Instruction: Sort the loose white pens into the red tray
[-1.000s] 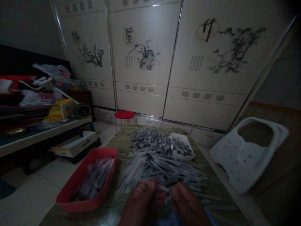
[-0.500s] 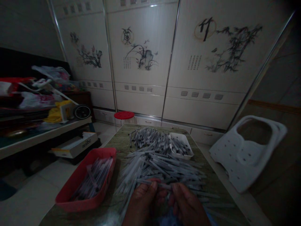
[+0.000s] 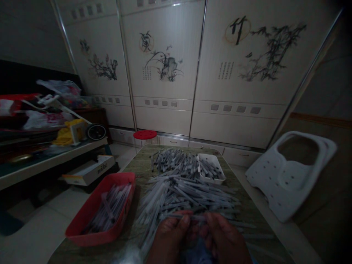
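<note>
Both my hands are near the front of the table, low in the head view. A slim, translucent pen [image 3: 198, 217] lies roughly level between them. My left hand [image 3: 172, 231] pinches its left part between thumb and fingers. The fingers of my right hand [image 3: 222, 234] are closed on its right end. Just beyond my hands spreads a loose heap of long, pale, clear-looking pens or sleeves [image 3: 189, 194]. A second pile of shorter pens with dark ends [image 3: 174, 161] lies farther back. Dim light and blur hide the fine detail of the held pen.
A red plastic basket [image 3: 70, 231] with more pens stands on the left of the table [image 3: 143, 161]. At the back right is a white tray [image 3: 220, 181] of dark-ended pens. A red stool [image 3: 145, 135] is behind the table, and a white plastic chair-like piece [image 3: 291, 176] stands right.
My hands have shifted slightly to the right and drawn a little closer together, with the pen still between them. Basket, tray and piles stay put.
</note>
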The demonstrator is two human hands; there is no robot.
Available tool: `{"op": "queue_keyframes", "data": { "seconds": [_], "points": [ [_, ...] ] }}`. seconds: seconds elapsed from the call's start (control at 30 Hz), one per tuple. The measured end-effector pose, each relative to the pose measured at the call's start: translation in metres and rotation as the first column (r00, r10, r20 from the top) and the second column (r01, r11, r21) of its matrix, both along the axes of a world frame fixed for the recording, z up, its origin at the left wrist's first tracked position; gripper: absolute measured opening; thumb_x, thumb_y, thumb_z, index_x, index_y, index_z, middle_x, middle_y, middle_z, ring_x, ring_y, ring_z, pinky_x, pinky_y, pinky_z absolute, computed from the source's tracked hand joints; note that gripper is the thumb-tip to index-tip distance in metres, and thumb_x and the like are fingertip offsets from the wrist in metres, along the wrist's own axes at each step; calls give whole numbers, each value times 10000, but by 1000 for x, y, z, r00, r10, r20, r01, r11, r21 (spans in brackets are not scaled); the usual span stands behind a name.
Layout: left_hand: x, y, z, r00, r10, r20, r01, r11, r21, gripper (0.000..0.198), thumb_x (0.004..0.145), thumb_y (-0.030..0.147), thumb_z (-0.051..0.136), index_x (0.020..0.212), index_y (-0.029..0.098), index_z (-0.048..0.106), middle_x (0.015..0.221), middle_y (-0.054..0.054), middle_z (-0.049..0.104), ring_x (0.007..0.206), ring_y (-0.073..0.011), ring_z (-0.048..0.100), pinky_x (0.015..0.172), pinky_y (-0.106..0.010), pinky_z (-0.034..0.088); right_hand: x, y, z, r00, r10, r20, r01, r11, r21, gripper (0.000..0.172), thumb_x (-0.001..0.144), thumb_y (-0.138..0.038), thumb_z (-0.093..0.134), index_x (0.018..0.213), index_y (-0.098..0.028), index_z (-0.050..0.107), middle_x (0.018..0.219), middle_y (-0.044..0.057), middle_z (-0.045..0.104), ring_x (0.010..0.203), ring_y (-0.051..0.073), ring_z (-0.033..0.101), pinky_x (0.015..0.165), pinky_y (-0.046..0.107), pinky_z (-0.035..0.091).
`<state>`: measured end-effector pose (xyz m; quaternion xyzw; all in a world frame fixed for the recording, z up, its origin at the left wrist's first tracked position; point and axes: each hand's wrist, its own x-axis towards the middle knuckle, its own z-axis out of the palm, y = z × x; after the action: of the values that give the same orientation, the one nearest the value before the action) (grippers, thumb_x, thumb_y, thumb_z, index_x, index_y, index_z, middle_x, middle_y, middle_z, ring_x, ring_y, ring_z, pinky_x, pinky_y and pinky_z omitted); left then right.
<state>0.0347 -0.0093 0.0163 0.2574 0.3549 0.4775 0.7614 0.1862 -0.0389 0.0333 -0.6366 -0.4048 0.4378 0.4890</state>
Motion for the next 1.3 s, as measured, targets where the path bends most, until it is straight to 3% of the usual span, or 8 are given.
{"op": "queue_keyframes", "data": {
  "seconds": [0.2, 0.3, 0.43, 0.57, 0.83, 1.07, 1.2, 1.3],
  "points": [
    [-8, 5, 7, 909, 69, -410, 36, 969, 243, 482, 857, 583, 700, 1124, 182, 684, 895, -67, 746, 747, -184, 658, 681, -286, 475, 33, 2, 6, 934, -225, -279, 252, 966, 64, 544, 766, -699, 739, 974, -197, 721, 696, 22, 748, 522, 146, 561, 444, 230, 399],
    [-13, 6, 10, 608, 179, -773, 293, 855, 429, 210, 927, 360, 603, 961, 189, 720, 898, -67, 708, 845, -219, 642, 748, -311, 450, 53, 1, 9, 893, -293, -342, 331, 942, 58, 439, 812, -603, 758, 983, -200, 725, 775, 37, 772, 580, 145, 577, 480, 228, 429],
    [-11, 6, 12, 170, 314, -934, 612, 709, 350, 193, 892, 190, 544, 904, 225, 734, 997, -88, 685, 975, -262, 617, 817, -346, 410, 66, 0, 14, 863, -334, -378, 388, 919, 73, 348, 831, -515, 774, 971, -198, 733, 787, 23, 769, 613, 136, 580, 504, 222, 448],
    [-1, 4, 8, -18, 358, -933, 647, 716, 262, 174, 858, 170, 581, 893, 241, 737, 1034, -88, 683, 1019, -288, 584, 831, -371, 374, 70, 0, 15, 842, -357, -404, 423, 902, 84, 412, 798, -521, 801, 1008, -176, 720, 779, 16, 768, 618, 125, 582, 502, 207, 450],
    [9, 6, 3, -125, 402, -907, 638, 733, 237, 237, 837, 125, 561, 943, 243, 736, 1062, -87, 679, 1018, -287, 579, 831, -384, 352, 76, -2, 17, 840, -329, -432, 406, 909, 97, 435, 784, -519, 821, 1013, -170, 700, 768, 17, 767, 593, 115, 574, 489, 198, 440],
    [9, 10, 2, -135, 389, -911, 635, 740, 221, 190, 904, 186, 547, 881, 224, 732, 1043, -104, 680, 996, -283, 595, 827, -385, 364, 80, -4, 18, 849, -331, -412, 406, 907, 108, 413, 815, -516, 796, 1018, -170, 699, 778, 22, 760, 618, 122, 577, 501, 201, 444],
    [-2, 12, 3, -5, 388, -922, 581, 751, 313, 198, 927, 187, 509, 947, 204, 705, 1030, -111, 688, 994, -287, 599, 851, -387, 390, 81, -3, 16, 868, -339, -362, 400, 911, 104, 443, 826, -573, 773, 1012, -179, 693, 773, 9, 753, 613, 120, 569, 501, 203, 443],
    [-9, 11, 10, 268, 356, -895, 440, 782, 442, 200, 957, 272, 515, 1013, 203, 694, 1024, -108, 709, 970, -278, 617, 856, -367, 424, 82, -2, 12, 900, -312, -306, 358, 928, 104, 460, 845, -615, 740, 1005, -187, 697, 780, 7, 756, 617, 125, 575, 512, 212, 452]
  ]
}}
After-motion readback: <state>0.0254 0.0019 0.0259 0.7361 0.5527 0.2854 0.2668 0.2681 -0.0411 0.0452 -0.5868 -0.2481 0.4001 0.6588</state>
